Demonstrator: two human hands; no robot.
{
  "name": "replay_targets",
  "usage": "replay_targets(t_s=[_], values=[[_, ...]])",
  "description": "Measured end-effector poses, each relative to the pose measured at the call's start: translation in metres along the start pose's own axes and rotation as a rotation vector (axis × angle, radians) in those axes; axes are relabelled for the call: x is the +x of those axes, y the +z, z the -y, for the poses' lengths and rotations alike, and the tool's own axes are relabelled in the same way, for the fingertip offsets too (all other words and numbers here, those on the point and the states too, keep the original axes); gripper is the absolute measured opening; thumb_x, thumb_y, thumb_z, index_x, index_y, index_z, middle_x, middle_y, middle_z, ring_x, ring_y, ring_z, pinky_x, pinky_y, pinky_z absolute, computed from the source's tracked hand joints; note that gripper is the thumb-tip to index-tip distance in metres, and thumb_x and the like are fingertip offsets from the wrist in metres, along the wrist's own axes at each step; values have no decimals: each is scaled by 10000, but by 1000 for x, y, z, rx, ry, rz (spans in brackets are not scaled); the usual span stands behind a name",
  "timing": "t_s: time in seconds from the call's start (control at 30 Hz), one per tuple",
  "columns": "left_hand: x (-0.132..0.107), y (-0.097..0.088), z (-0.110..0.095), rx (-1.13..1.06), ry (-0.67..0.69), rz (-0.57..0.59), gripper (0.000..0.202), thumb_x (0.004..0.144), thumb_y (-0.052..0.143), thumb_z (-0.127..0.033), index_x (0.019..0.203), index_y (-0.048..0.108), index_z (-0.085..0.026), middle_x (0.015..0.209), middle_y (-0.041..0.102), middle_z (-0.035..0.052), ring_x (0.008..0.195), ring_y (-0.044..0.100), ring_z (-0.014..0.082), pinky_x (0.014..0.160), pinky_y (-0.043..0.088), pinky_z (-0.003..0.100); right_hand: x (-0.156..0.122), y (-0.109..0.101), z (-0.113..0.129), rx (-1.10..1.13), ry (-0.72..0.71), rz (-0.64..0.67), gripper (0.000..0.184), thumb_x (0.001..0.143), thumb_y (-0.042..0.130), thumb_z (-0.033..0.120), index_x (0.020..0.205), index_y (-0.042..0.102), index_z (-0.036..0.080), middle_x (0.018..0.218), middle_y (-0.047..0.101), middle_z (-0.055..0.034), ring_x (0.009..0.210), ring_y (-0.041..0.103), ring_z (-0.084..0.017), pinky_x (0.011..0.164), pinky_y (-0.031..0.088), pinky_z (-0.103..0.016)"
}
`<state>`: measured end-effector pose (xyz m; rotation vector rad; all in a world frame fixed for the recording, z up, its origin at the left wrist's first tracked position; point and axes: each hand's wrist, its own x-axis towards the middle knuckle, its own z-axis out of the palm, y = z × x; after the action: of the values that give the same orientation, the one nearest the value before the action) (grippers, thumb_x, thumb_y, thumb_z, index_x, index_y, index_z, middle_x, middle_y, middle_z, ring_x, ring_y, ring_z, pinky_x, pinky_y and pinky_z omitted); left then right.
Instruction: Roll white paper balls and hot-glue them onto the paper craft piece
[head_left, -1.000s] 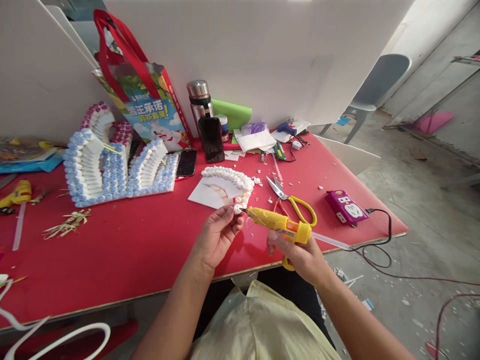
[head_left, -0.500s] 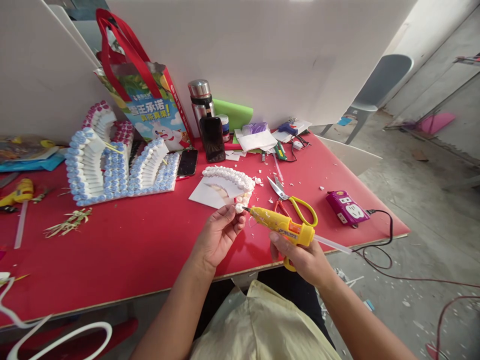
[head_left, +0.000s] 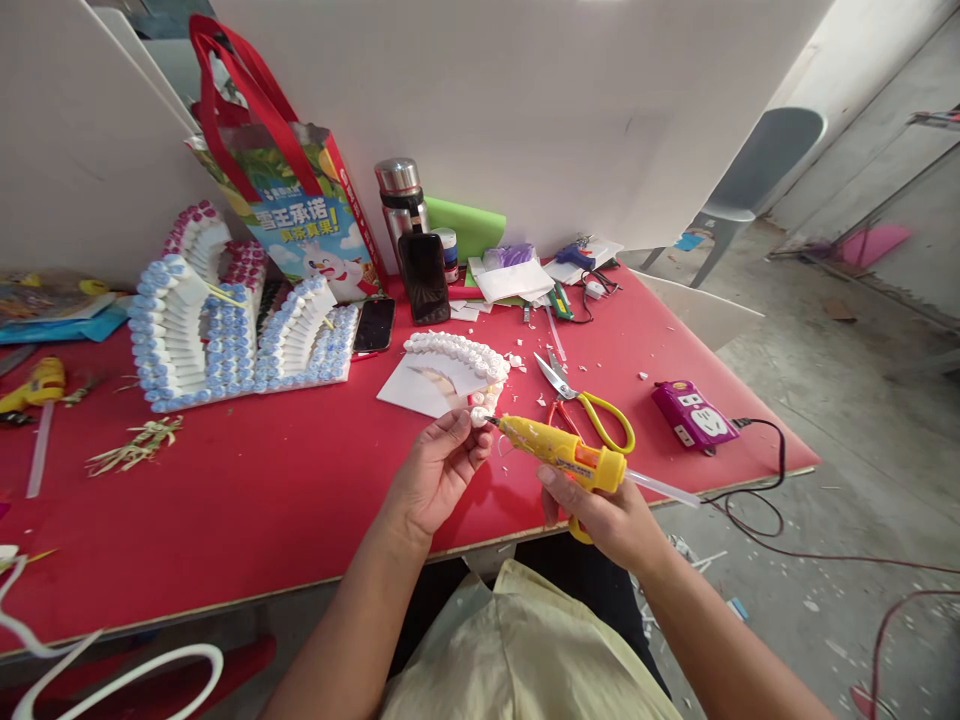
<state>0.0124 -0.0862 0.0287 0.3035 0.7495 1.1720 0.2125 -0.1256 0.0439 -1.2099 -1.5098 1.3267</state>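
Between the fingertips of my left hand [head_left: 442, 470] is a small white rosette [head_left: 478, 416], pinched near the table's front edge. My right hand [head_left: 600, 510] is wrapped round the handle of a yellow hot glue gun [head_left: 555, 447], whose nozzle points left and meets the rosette. A clear glue stick [head_left: 664, 487] sticks out of the gun's back end. Just beyond my left hand lies a white card [head_left: 416, 388] with a curved row of white rosettes [head_left: 457, 350] along its far and right edges.
Yellow-handled scissors [head_left: 600, 412] lie beside the glue gun, with a purple power box [head_left: 694, 415] to the right. Blue-and-white rosette pieces [head_left: 172, 330], a shopping bag [head_left: 315, 220], a thermos [head_left: 397, 200] and an upright phone [head_left: 424, 280] stand at the back. Another yellow glue gun [head_left: 41, 385] lies far left.
Hardly anything differs. The glue gun has shifted very slightly left, its nozzle still at the rosette in my left fingers.
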Motion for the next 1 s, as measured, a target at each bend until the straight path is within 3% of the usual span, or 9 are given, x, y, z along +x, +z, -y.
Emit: replay_targets(t_s=[0.17,0.33,0.43,0.63,0.8,1.0], values=[[0,-1,0,8,-2,12,177,733,841,-173,839,738,-76,833,710,89,693,638,103,632,547,180,0,-3,-4,-22,-25,-11,476,927,601,517,602,591,169,564,570,-29,536,508,-127,509,418,-262],[0,-3,1,64,41,22,155,744,834,-185,815,733,-91,805,699,72,689,636,102,623,533,174,-1,-7,2,24,-62,11,282,909,659,446,913,717,170,851,724,-86,749,662,-203,680,552,-319],[-1,-3,1,95,59,12,176,751,833,-204,853,742,-93,830,704,79,695,640,101,639,535,179,-2,-9,4,45,-63,-3,262,913,662,428,974,715,179,875,729,-84,761,670,-205,693,571,-326],[-2,-1,2,112,74,-16,215,718,857,-209,865,747,-98,792,703,69,682,642,103,652,540,187,-3,-8,1,50,-24,14,257,917,660,423,953,718,176,811,721,-76,731,675,-203,670,576,-325],[-1,-2,2,124,73,-13,233,710,867,-227,868,747,-105,787,707,61,675,644,97,644,538,178,0,-5,4,43,-31,-9,319,907,661,462,784,697,170,731,704,-67,691,673,-195,649,564,-312],[-1,-3,4,135,55,-13,229,718,862,-229,870,747,-102,809,717,71,674,645,96,651,540,178,0,-5,5,49,8,1,404,911,638,504,710,678,156,682,669,-63,610,638,-166,580,541,-284]])
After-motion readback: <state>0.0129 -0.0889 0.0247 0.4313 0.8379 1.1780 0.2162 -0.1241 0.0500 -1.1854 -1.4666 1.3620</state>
